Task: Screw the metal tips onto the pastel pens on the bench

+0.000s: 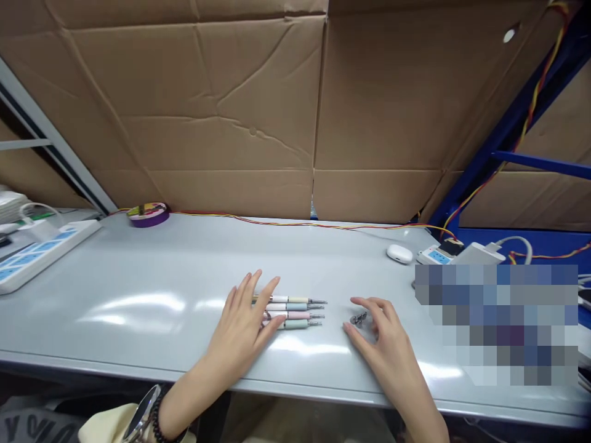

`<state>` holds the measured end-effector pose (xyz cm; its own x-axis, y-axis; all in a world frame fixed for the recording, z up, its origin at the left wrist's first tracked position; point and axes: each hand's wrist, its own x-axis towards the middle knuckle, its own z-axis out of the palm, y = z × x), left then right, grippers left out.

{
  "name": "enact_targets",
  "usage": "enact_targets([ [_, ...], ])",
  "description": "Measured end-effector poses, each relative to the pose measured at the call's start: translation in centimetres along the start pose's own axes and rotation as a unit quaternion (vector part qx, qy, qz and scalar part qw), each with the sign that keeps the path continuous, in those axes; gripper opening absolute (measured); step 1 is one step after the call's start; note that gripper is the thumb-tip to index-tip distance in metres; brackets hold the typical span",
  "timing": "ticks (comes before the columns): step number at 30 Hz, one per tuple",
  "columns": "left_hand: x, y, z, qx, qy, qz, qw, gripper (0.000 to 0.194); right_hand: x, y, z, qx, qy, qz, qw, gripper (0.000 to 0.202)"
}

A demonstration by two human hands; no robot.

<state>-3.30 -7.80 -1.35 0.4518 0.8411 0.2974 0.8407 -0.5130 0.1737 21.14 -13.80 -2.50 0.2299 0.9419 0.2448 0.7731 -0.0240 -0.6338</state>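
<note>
Several pens lie side by side on the grey table (138, 344), their clear narrow ends pointing right: a cream pen (298, 300), a blue pen (298, 306), a pink pen (298, 315) and a green pen (295, 324). My left hand (247, 323) rests over their left ends with its fingers spread, hiding part of them. To the right, my right hand (383, 332) curves around a small cluster of dark, shiny pieces (358, 319). Its thumb and index finger are apart, with the pieces between them on the table; their exact kind is too small to make out.
A purple roll of tape (148, 215) sits at the back left, and a power strip (46, 252) at the far left. Back right are a white earbud case (399, 253) and a socket (436, 255). A twisted cable (277, 221) runs along the cardboard wall (231, 111).
</note>
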Motion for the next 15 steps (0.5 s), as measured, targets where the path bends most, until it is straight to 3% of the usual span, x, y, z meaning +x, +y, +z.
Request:
enact_targets([
  [4,-0.14,-0.03,0.14,0.024,0.007,-0.008,1.000,0.054,0.04,0.11,0.44,-0.039,0.048,0.017,0.998,0.039],
  [15,-0.17,-0.28,0.32,0.013,-0.028,-0.001,1.000,0.055,0.28,0.04,0.25,-0.004,-0.002,0.008,1.000,0.024],
])
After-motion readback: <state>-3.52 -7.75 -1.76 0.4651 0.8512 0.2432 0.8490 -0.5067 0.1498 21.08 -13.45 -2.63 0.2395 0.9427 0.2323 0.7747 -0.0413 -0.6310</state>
